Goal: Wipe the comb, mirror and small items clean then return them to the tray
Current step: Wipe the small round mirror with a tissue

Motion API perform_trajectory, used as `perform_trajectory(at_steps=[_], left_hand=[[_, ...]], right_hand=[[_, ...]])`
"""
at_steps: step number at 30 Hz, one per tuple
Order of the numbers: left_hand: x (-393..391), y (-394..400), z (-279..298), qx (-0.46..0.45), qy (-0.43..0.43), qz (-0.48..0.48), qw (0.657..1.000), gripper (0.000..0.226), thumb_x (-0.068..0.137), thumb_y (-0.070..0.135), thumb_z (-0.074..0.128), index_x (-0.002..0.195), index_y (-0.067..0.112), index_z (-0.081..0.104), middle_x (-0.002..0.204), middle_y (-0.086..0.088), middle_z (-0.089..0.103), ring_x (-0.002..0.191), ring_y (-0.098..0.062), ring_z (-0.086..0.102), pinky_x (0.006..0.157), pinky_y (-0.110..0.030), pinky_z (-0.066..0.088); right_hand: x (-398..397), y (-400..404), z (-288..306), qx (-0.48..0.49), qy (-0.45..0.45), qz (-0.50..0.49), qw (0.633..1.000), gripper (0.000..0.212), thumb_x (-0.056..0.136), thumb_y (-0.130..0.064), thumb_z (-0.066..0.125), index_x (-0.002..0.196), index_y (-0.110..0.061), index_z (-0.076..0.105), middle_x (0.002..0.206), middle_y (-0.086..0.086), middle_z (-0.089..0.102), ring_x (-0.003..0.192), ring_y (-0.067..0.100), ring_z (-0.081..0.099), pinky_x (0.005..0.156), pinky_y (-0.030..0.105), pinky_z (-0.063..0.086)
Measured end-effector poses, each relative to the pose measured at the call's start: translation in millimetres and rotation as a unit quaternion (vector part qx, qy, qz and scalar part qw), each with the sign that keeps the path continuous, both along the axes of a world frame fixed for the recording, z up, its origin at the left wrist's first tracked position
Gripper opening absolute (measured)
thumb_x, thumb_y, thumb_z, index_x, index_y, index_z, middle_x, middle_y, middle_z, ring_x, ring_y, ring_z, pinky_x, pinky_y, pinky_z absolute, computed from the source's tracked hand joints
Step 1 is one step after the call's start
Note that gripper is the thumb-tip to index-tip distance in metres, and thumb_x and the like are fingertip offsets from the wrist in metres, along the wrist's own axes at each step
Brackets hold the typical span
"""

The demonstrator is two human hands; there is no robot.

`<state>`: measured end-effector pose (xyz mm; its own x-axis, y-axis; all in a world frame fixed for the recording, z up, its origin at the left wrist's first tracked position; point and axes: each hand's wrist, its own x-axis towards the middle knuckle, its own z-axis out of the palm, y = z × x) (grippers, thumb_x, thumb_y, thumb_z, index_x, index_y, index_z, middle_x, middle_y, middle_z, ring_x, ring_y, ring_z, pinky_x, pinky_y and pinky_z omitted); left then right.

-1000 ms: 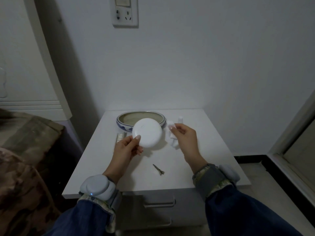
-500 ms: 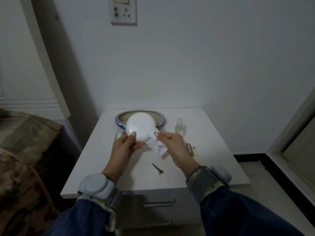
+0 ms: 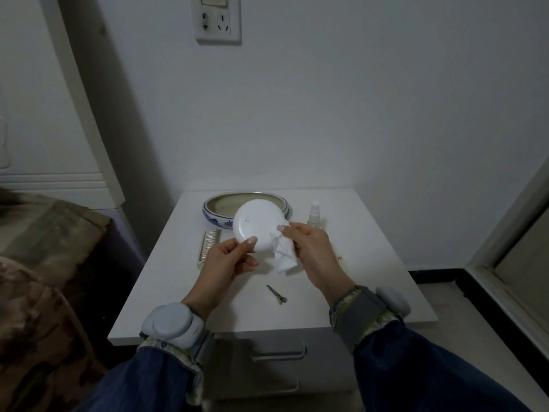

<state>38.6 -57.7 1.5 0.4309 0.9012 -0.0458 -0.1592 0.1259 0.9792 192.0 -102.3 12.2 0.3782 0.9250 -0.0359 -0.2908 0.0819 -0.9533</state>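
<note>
My left hand (image 3: 230,261) grips the lower edge of a round white compact mirror (image 3: 257,226), held up over the white nightstand (image 3: 371,281). My right hand (image 3: 313,251) holds a crumpled white wipe (image 3: 283,255) pressed against the mirror's right side. Behind the mirror stands a blue-and-white oval ceramic tray (image 3: 215,211), partly hidden by it. A comb (image 3: 209,243) lies flat to the left of my left hand. A small metal hair clip (image 3: 277,294) rests on the nightstand near the front. A small clear spray bottle (image 3: 315,215) stands to the right of the tray.
A pale packet (image 3: 341,260) lies partly hidden behind my right hand. The nightstand has drawers (image 3: 279,352) below its front edge. A bed with a camouflage cover (image 3: 38,278) is close on the left. A wall socket (image 3: 218,20) sits above; a door frame (image 3: 511,233) is on the right.
My right hand brought the wipe onto the mirror and now rubs its right side. The mirror has tilted and shifted slightly between my hands.
</note>
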Motion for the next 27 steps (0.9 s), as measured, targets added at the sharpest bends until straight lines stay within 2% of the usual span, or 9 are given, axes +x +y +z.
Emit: perform_trajectory(at_steps=[5, 7, 9, 11, 17, 23, 25, 27], left_hand=[[-6.3, 7.6, 0.9, 0.021, 0.001, 0.061, 0.998, 0.02, 0.09, 0.027, 0.058, 0.093, 0.01, 0.069, 0.074, 0.001, 0.066, 0.048, -0.01, 0.043, 0.046, -0.017, 0.037], [-8.4, 9.8, 0.1, 0.043, 0.016, 0.076, 0.996, 0.018, 0.089, 0.027, 0.059, 0.09, 0.014, 0.071, 0.065, -0.001, 0.06, 0.047, -0.009, 0.038, 0.045, -0.018, 0.033], [-8.2, 8.7, -1.1, 0.057, 0.031, 0.069, 0.995, 0.015, 0.088, 0.025, 0.06, 0.087, 0.015, 0.072, 0.052, -0.001, 0.047, 0.046, -0.009, 0.035, 0.046, -0.017, 0.031], [-7.4, 7.1, -1.3, 0.072, 0.045, 0.057, 0.995, 0.013, 0.088, 0.021, 0.061, 0.089, 0.014, 0.072, 0.046, 0.002, 0.042, 0.045, -0.008, 0.034, 0.045, -0.016, 0.03], [-5.5, 6.9, -4.0, 0.113, 0.087, 0.049, 0.989, 0.023, 0.092, 0.021, 0.055, 0.09, 0.0, 0.066, 0.045, 0.006, 0.044, 0.043, -0.005, 0.037, 0.045, -0.015, 0.032], [-3.1, 7.5, -6.3, 0.104, 0.068, 0.071, 0.99, 0.027, 0.094, 0.022, 0.052, 0.089, -0.002, 0.062, 0.044, 0.006, 0.043, 0.042, -0.005, 0.036, 0.044, -0.014, 0.032], [-3.2, 7.9, -6.1, 0.097, 0.048, 0.073, 0.991, 0.027, 0.095, 0.022, 0.05, 0.082, 0.001, 0.059, 0.045, 0.004, 0.044, 0.041, -0.006, 0.035, 0.045, -0.016, 0.032], [-2.7, 7.9, -6.1, 0.08, 0.031, 0.072, 0.994, 0.028, 0.096, 0.023, 0.048, 0.084, -0.001, 0.057, 0.047, 0.002, 0.046, 0.042, -0.007, 0.036, 0.045, -0.016, 0.034]], right_hand=[[11.5, -5.8, 7.8, -0.018, -0.107, 0.0, 0.994, 0.007, 0.081, -0.005, 0.066, 0.085, -0.009, 0.07, 0.069, -0.002, 0.067, 0.06, 0.004, 0.062, 0.056, 0.014, 0.048], [13.7, -7.3, 7.2, -0.022, -0.141, 0.021, 0.989, 0.01, 0.081, -0.004, 0.066, 0.089, -0.009, 0.07, 0.069, -0.005, 0.068, 0.06, 0.001, 0.062, 0.057, 0.013, 0.047], [12.7, -7.8, 6.2, -0.025, -0.156, 0.04, 0.987, 0.011, 0.082, -0.004, 0.065, 0.092, -0.007, 0.069, 0.072, -0.003, 0.068, 0.062, 0.002, 0.062, 0.059, 0.014, 0.048], [11.1, -7.6, 5.7, -0.02, -0.149, 0.041, 0.988, 0.013, 0.083, -0.006, 0.065, 0.094, -0.007, 0.07, 0.074, -0.003, 0.069, 0.064, 0.003, 0.063, 0.06, 0.014, 0.048], [8.6, -7.7, 7.1, 0.001, -0.109, 0.022, 0.994, 0.016, 0.082, -0.009, 0.067, 0.097, -0.005, 0.07, 0.07, -0.01, 0.07, 0.066, 0.0, 0.064, 0.06, 0.011, 0.047], [4.1, -6.6, 2.6, -0.009, -0.115, -0.009, 0.993, 0.014, 0.083, -0.016, 0.067, 0.094, -0.009, 0.071, 0.062, -0.014, 0.068, 0.06, -0.003, 0.062, 0.056, 0.011, 0.045], [3.3, -6.2, 1.3, -0.009, -0.107, -0.012, 0.994, 0.011, 0.083, -0.018, 0.067, 0.091, -0.011, 0.071, 0.066, -0.011, 0.069, 0.061, -0.001, 0.062, 0.056, 0.012, 0.046], [1.2, -6.0, 1.0, -0.01, -0.103, -0.01, 0.995, 0.009, 0.083, -0.018, 0.067, 0.088, -0.012, 0.071, 0.07, -0.005, 0.068, 0.062, 0.002, 0.062, 0.057, 0.014, 0.047]])
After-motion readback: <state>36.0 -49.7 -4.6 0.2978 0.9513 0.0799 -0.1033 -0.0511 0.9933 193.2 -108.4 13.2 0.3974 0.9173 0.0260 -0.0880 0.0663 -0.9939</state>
